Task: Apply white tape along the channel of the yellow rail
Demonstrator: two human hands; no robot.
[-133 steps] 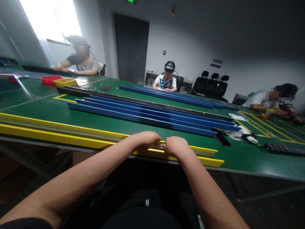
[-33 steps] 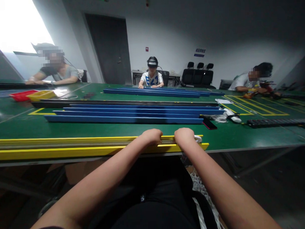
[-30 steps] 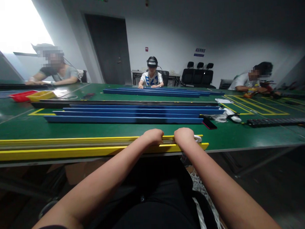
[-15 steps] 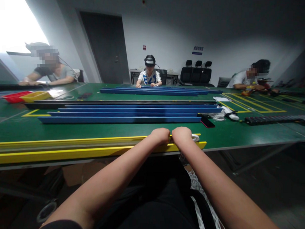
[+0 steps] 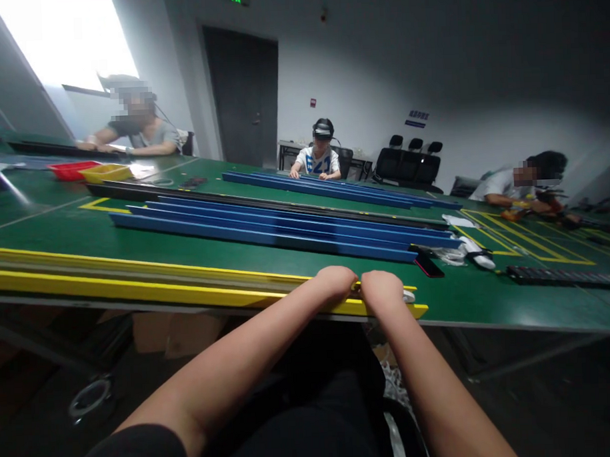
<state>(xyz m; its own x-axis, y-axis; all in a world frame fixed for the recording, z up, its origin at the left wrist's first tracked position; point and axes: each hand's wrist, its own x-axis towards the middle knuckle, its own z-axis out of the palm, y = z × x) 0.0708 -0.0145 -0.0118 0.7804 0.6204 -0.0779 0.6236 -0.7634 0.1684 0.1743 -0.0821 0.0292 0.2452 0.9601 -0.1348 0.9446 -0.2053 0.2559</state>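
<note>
A long yellow channel (image 5: 187,288) lies along the near edge of the green table. Both my left hand (image 5: 337,282) and my right hand (image 5: 383,289) are curled over its right end, side by side with a narrow gap between them. Their fingers point down into the channel and are hidden behind the backs of the hands, so what they hold cannot be made out. Just right of my right hand, a white roll (image 5: 409,296) shows inside the channel.
Blue channels (image 5: 265,231) lie beyond, with a black phone (image 5: 429,263) at their right end. A black strip (image 5: 561,277) lies at right. Red (image 5: 73,170) and yellow trays (image 5: 106,173) stand far left. Three people sit around the green table (image 5: 478,302).
The view has tilted and shifted, so the table slopes down to the right. Both hands remain at the same end of the yellow channel, close together.
</note>
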